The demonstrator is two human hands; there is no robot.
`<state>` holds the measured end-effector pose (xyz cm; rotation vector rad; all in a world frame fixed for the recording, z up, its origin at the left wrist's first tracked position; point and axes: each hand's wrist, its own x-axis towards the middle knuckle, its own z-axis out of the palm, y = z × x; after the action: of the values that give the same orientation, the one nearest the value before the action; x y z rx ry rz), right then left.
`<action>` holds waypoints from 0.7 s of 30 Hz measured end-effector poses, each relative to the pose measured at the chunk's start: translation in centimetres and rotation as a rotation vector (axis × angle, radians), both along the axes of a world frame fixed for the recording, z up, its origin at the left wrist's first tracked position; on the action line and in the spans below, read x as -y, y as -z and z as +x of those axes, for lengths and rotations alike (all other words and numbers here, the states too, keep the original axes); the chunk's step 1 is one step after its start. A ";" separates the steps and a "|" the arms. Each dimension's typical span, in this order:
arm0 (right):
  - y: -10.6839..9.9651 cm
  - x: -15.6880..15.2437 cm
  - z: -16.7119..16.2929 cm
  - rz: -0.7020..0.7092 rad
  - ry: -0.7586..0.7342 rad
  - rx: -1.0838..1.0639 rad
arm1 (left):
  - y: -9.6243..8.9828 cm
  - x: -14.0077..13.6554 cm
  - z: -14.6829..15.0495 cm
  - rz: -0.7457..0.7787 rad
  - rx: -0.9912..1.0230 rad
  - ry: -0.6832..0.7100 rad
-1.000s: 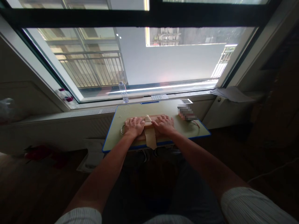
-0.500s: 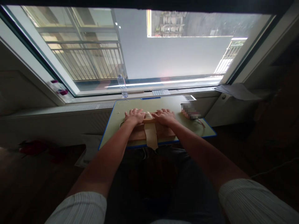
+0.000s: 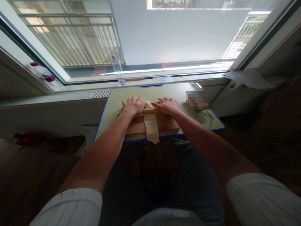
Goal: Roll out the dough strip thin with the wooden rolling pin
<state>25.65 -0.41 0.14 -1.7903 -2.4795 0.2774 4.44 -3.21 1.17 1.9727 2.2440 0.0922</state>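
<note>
Pale-green table [image 3: 171,91] mid-frame, both arms [image 3: 96,153] stretched from the lower corners, wooden board [image 3: 168,124] at centre, left hand [image 3: 133,106] and right hand [image 3: 168,106] palms-down, spread over a rolling pin [image 3: 150,111], dough strip [image 3: 151,125] under it overhanging the board, upright clear bottle [image 3: 118,70] upper left, contents unclear

1 pale dough strip [image 3: 151,127], under 1 rolling pin [image 3: 150,111], overhangs a wooden board [image 3: 168,123].

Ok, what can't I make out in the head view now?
Head view, hidden: ends of the rolling pin, under the left hand and right hand.
Head view, hidden: dough strip directly beneath the rolling pin.
Head view, pixelated: item on the table's right.
Head view, cut off: left sleeve, by the bottom edge.
</note>
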 end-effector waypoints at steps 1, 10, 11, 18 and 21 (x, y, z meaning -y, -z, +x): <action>-0.1 0.4 0.0 0.003 0.016 -0.024 | 0.0 0.3 0.1 0.006 -0.002 -0.001; -0.8 2.9 -0.1 0.053 0.040 -0.028 | 0.6 2.3 0.5 0.082 -0.010 -0.022; -0.7 3.0 0.0 0.064 0.037 -0.029 | 0.7 2.5 0.5 0.093 -0.016 -0.021; -0.4 4.3 0.2 0.100 0.039 -0.041 | 1.0 4.5 0.9 0.139 -0.073 -0.038; -0.5 5.5 0.3 0.126 0.040 -0.057 | 1.2 5.6 1.1 0.144 -0.095 -0.051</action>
<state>25.93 -5.88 0.66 -1.7543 -2.3627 0.1633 5.54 -8.77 -0.02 2.0314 2.4106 0.1742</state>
